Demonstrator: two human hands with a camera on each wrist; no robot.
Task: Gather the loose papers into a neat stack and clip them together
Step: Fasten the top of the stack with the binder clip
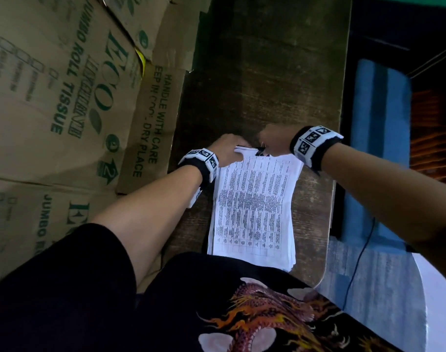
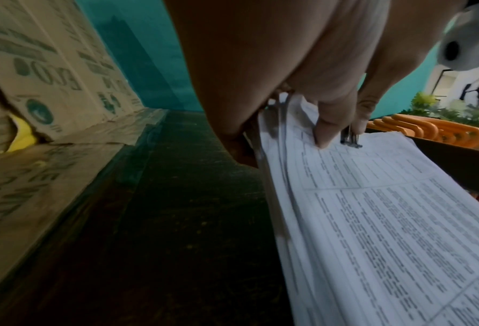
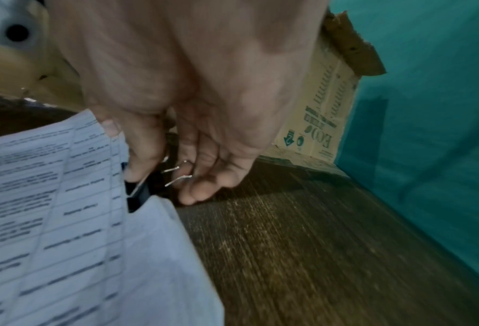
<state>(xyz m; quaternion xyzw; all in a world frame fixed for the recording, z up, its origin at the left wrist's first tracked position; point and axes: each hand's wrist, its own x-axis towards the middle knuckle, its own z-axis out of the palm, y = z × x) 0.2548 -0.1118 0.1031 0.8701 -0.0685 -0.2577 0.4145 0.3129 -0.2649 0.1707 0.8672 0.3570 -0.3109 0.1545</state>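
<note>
Where the near edge of the dark wooden tabletop (image 1: 315,224) meets the person's black printed shirt (image 1: 242,301), one stack of papers (image 1: 254,207) lies lengthwise, its near end overhanging that edge slightly and its top sheet printed with a table of text. The sheets are roughly aligned, though edges fan a little along the left side in the left wrist view. At the stack's far end, two hands are at work. The left hand (image 1: 228,149) grips the far left corner of the stack, thumb on top of the sheets and fingers curled beneath. The right hand (image 1: 274,139) pinches one black binder clip (image 3: 138,195) by its wire handles; thumb and fingers squeeze them, and the clip's mouth sits at the far edge of the stack, about midway along it. Whether the clip has fully closed on the paper cannot be told. Each wrist carries one band with black-and-white markers, two in all. Beyond the hands the tabletop runs bare-grained to its far edge. Cardboard cartons (image 1: 64,85) printed "JUMBO ROLL TISSUE" stand along the left edge.
</note>
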